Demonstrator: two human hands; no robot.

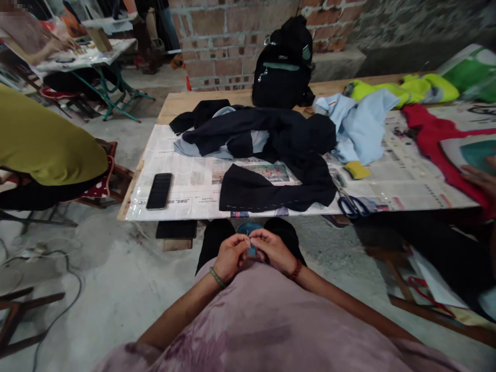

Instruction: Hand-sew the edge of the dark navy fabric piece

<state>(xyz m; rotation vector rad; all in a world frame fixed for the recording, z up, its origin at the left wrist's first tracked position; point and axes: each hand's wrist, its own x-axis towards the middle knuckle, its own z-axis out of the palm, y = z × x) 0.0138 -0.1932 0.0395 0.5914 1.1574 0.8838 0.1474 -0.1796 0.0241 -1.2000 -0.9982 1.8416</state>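
Observation:
Close to my body, below the table edge, my left hand (233,254) and my right hand (272,249) meet at the fingertips. Both pinch at something too small to make out; a thin light speck shows where they touch. In front of them a dark garment (279,188) lies on the table, a line of white stitches along its near edge. Dark blue scissors (352,204) rest at the table edge to the right of that garment. A yellow piece (356,170), like a sponge or cloth, lies behind the scissors.
Newspaper (186,175) covers the table, with a phone (159,191) at left. A black backpack (282,67), a light blue garment (360,126) and a red cloth (430,139) lie farther off. A co-worker's hand (480,178) is at right; another person (50,139) sits at left.

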